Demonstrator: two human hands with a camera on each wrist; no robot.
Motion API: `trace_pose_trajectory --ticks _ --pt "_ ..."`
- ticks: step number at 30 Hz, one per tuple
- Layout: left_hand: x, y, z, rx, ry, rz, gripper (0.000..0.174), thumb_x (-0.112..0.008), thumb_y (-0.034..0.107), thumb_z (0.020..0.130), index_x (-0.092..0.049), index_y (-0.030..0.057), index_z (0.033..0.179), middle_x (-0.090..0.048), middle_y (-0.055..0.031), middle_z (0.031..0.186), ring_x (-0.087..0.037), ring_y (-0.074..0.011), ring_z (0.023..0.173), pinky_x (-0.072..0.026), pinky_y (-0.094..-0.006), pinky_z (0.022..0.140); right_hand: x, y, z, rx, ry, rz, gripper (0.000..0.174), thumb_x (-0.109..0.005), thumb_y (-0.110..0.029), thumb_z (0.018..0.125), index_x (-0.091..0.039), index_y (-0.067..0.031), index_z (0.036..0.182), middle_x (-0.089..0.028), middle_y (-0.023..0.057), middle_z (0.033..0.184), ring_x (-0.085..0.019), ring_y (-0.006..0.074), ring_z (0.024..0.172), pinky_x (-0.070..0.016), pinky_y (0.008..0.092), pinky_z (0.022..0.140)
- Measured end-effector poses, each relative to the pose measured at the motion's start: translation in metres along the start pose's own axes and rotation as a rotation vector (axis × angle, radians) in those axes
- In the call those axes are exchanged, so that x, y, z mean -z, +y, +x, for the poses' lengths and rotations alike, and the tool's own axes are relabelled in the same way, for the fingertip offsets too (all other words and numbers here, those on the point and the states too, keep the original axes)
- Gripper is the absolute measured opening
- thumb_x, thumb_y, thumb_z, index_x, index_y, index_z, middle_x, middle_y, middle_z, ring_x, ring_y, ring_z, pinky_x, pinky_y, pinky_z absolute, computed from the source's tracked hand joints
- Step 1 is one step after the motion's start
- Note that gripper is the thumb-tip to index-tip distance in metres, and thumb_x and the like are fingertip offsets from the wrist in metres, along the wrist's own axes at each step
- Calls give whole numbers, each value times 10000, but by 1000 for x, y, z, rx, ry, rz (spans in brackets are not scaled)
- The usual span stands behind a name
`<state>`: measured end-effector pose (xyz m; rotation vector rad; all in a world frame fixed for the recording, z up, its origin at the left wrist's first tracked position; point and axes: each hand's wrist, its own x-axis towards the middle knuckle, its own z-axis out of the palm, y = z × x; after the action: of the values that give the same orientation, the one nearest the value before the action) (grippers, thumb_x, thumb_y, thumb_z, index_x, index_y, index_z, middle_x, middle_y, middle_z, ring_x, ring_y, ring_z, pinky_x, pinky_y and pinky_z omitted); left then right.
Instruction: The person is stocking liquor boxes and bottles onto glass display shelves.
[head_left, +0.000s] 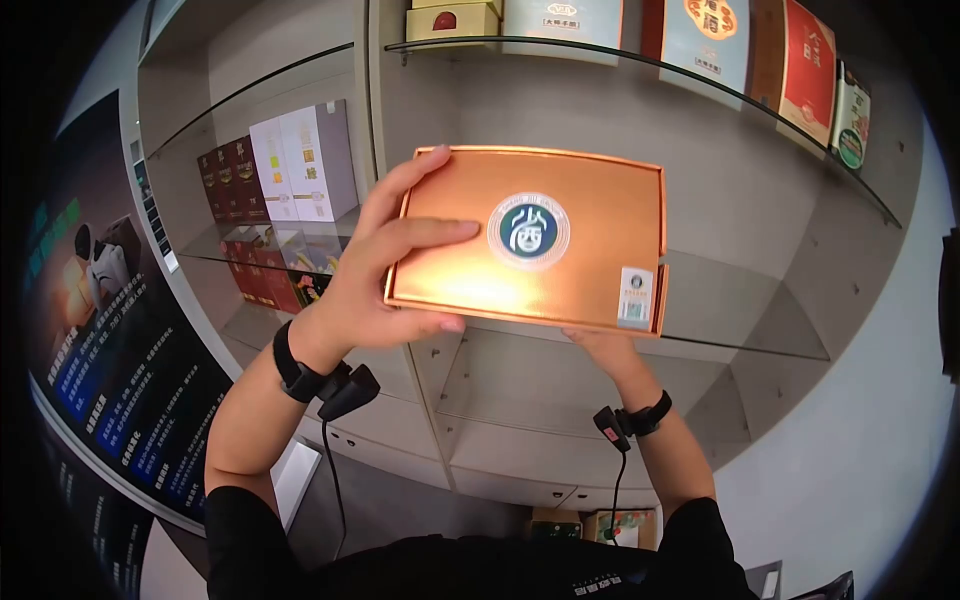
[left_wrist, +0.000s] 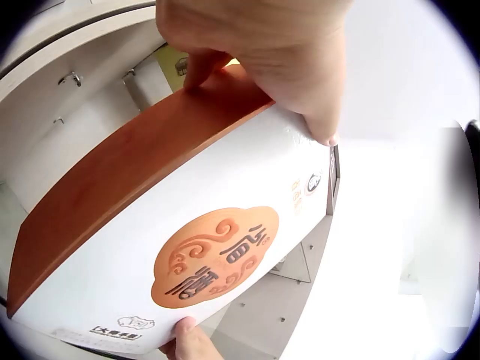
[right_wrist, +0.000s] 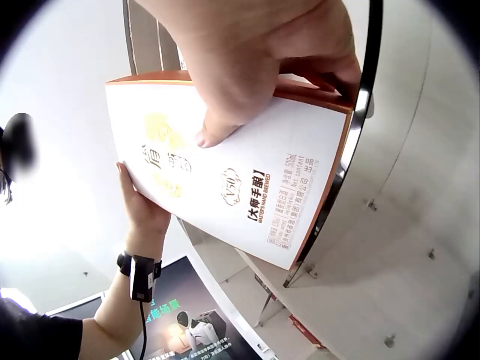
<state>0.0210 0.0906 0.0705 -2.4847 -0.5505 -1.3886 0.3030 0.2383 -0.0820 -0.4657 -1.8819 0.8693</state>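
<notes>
A liquor gift box [head_left: 580,210] is held up in front of the shelves, its copper end with a round blue emblem facing the head camera. My left hand [head_left: 365,270] grips its left side, fingers spread over the copper end and thumb along the lower edge. My right hand [head_left: 605,348] holds the box from beneath at the right, its fingers mostly hidden behind it. In the left wrist view the box shows a white face [left_wrist: 142,259] with an orange printed emblem. The right wrist view shows my right thumb [right_wrist: 217,129] lying on a printed white face.
A glass shelf [head_left: 640,62] above bears several boxes, among them a red box [head_left: 808,75]. White boxes [head_left: 305,160] and dark red boxes [head_left: 230,180] stand in the left bay. Another glass shelf [head_left: 745,345] runs behind the held box. A dark poster [head_left: 110,300] stands at left.
</notes>
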Motion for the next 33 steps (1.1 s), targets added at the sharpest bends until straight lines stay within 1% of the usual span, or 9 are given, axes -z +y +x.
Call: trace_pose_trajectory --ticks 4,11,16,21,22,25,30,31,33 --pt "2 -16 12 106 0 52 627 -807 385 734 -613 70 1239 -289 -198 1493 -303 -378 1386 -270 -462 1124 -2 15 18 0 -27 -6 760 -777 -228 789 -345 2 1370 -477 119 1319 -499 231 1206 -414 377 1022" --pt "-6 -59 22 239 92 -45 495 -744 257 809 -587 57 1233 -363 -169 1444 -374 -312 1347 -338 -413 1087 -14 26 42 33 -13 -52 761 -726 -273 834 -312 -12 1418 -470 159 1359 -483 289 1246 -395 411 1037" --pt "-18 -94 32 228 196 -32 386 -705 197 850 -570 36 1173 -440 -157 1387 -397 -296 1333 -354 -394 1078 -14 18 53 -126 -66 -196 723 -641 -362 899 -297 -18 1433 -452 210 1381 -473 325 1269 -398 406 1035" --pt "-22 -113 47 351 171 109 312 -668 137 885 -522 13 1132 -559 -154 1269 -484 -298 1276 -403 -367 1029 -19 22 58 -123 25 -256 699 -615 -360 919 -294 -3 1427 -491 221 1348 -521 334 1230 -429 397 1003" --pt "-23 -115 52 391 163 221 310 -679 179 884 -532 14 1101 -600 -146 1148 -562 -283 1170 -460 -356 952 -19 20 60 -128 50 -268 696 -611 -359 922 -293 2 1425 -511 222 1330 -541 337 1211 -441 395 990" --pt "-19 -118 62 411 67 388 280 -678 171 876 -553 27 1081 -604 -127 1059 -594 -287 1066 -482 -378 927 -20 16 64 -224 49 -289 689 -604 -348 929 -285 8 1425 -534 230 1305 -572 341 1173 -458 393 967" --pt "-26 -140 63 104 24 661 286 -675 135 848 -584 58 1107 -604 -92 1014 -590 -285 993 -479 -424 932 -23 29 65 -103 86 -376 694 -600 -321 931 -261 -4 1447 -532 247 1301 -587 336 1148 -493 381 908" --pt "-29 -145 64 -34 -4 807 310 -673 123 838 -590 66 1131 -609 -82 1013 -588 -283 994 -475 -441 935 -24 27 65 -110 73 -382 705 -603 -304 929 -246 -6 1459 -521 253 1309 -590 335 1142 -503 377 889" --pt "-34 -142 65 -59 -46 846 452 -706 129 800 -577 137 1233 -596 -73 1090 -572 -273 1043 -461 -445 956 -29 27 64 -131 69 -384 723 -612 -280 922 -226 -18 1474 -504 258 1320 -590 342 1137 -511 380 877"
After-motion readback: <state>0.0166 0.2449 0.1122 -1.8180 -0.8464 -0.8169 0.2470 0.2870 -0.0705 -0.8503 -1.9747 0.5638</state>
